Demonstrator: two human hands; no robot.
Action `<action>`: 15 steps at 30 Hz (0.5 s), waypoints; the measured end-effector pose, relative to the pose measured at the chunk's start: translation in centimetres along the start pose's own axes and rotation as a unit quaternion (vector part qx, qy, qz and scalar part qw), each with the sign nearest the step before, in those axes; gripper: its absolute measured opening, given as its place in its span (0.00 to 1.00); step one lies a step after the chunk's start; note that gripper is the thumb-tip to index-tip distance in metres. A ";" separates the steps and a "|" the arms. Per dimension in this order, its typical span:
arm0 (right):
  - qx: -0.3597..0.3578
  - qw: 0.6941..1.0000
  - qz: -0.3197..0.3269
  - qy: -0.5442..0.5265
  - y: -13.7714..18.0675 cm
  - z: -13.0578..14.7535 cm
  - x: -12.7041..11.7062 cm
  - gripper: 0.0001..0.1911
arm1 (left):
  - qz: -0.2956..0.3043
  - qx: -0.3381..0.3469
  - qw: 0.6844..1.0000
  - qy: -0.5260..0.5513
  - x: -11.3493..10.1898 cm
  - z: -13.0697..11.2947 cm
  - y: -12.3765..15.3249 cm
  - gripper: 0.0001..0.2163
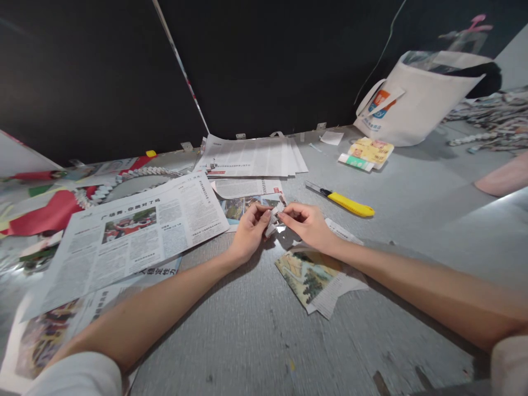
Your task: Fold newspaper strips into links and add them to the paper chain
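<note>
Between my two hands is a short chain of folded newspaper strips (273, 221), zigzag in shape. My left hand (251, 232) is closed, with thumb and fingers pinching its near left side. From the right, my right hand (307, 221) pinches the other end of the same chain. Below my right wrist lie cut newspaper pieces (311, 278), one printed with a coloured landscape. A colour-printed newspaper sheet (239, 208) lies just behind my left hand. Beyond my right hand rests a yellow utility knife (350, 204), its blade out and pointing left.
A large newspaper sheet (136, 236) spreads across the left, near a longer folded-paper chain (144, 171) and red paper (45, 214). Stacked sheets (247, 157) lie at the back. To the right are a yellow card packet (373, 151), a white bag (429, 99) and heaped paper strips (495, 121).
</note>
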State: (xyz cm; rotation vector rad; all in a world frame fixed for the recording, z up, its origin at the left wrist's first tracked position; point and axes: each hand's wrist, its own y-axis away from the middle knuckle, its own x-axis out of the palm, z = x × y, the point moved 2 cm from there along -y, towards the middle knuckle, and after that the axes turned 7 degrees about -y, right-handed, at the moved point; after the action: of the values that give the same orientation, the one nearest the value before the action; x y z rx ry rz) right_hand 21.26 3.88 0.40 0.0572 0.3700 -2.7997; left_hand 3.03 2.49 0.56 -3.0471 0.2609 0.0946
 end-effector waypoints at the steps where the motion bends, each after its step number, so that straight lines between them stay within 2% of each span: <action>1: 0.002 1.000 -0.002 0.000 0.0 0.0 0.0 0.19 | -0.001 0.004 1.000 -0.004 0.0 -0.1 0.0 0.17; 15: -0.003 1.000 -0.004 0.009 -0.1 -0.2 -0.1 0.20 | 0.011 0.031 0.999 -0.010 0.3 -0.3 0.2 0.18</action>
State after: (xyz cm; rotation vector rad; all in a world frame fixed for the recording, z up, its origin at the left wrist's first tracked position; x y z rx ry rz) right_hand 21.37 4.07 0.23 0.0788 0.3842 -2.8075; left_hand 3.28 2.27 0.80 -2.9804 0.2901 0.1157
